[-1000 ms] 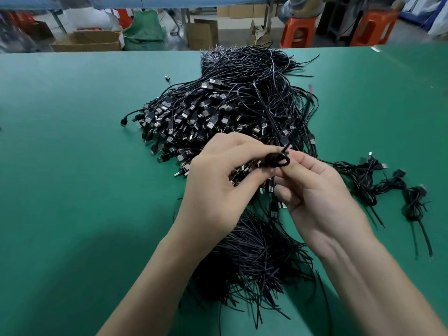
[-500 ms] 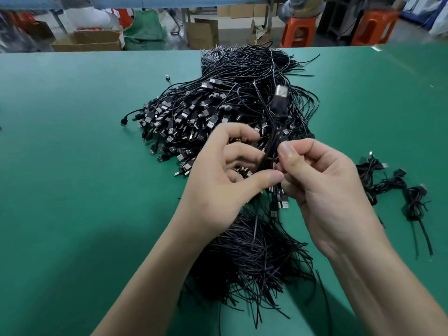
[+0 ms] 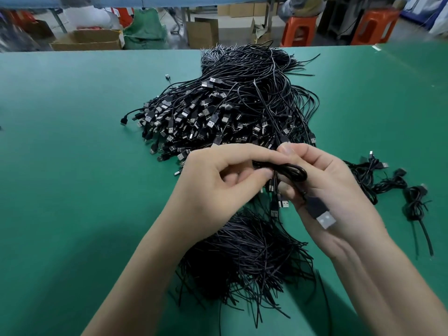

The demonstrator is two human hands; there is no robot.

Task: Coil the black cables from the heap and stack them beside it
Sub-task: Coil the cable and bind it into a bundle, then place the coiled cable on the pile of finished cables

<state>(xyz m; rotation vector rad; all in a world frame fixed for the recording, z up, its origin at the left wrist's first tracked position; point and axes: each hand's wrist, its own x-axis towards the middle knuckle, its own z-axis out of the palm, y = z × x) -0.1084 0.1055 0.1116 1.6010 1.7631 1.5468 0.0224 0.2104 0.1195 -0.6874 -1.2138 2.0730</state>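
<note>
You have open green table on your left; cables crowd the middle and right.

The heap (image 3: 218,112) fills the centre of the table (image 3: 72,190) from the far edge down to your forearms, and its loose wire ends (image 3: 247,258) fan out between them. Your left hand (image 3: 213,180) and right hand (image 3: 327,187), both gripping one cable (image 3: 293,172), hang over the heap's near side. To the right, the coiled cables (image 3: 378,183) lie in a row, with a bare green strip between them and the heap. A stray connector (image 3: 167,76) sits left of the heap.

A green table (image 3: 72,190) bears the cable heap (image 3: 230,112) and coiled cables (image 3: 388,187) beside it.
</note>
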